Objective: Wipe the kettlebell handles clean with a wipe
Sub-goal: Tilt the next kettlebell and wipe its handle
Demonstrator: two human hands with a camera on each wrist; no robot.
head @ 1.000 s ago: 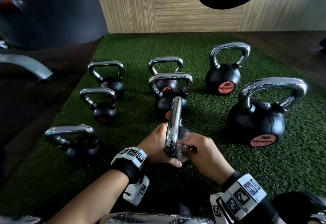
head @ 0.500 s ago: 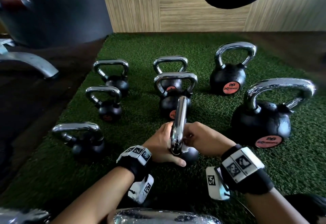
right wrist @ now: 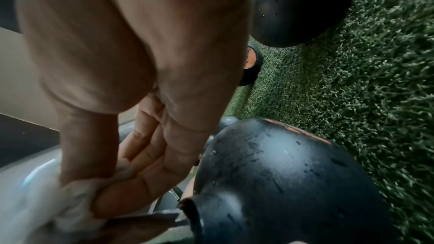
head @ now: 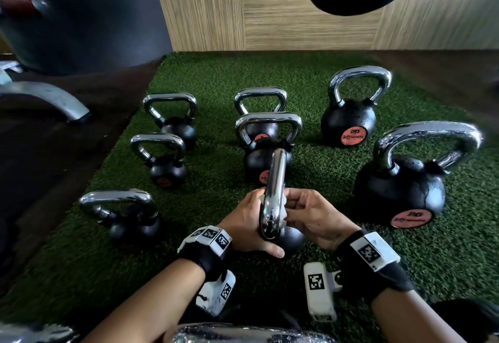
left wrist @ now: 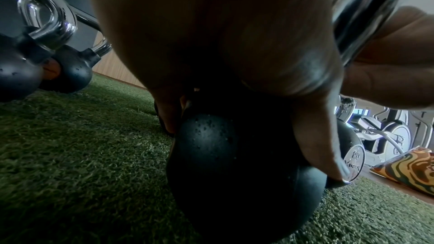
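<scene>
Near-centre kettlebell [head: 290,238] on turf [head: 216,86], chrome handle [head: 272,194] long axis running near-to-far. Left hand [head: 249,223] braces handle's left side, thumb down on black ball. Right hand [head: 310,217] pinches white wipe [head: 282,214] against handle's right side; remaining bar lies far of grip.

Kettlebells [head: 262,153] crowd close ahead (handles upright); open turf [head: 310,161] lanes run between them.

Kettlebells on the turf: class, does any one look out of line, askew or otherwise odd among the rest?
Yes. The small kettlebell in the person's hands is turned so its chrome handle runs front to back, while the others' handles face the camera broadly. The left hand steadies it; the right hand presses a wipe against the handle.
</scene>
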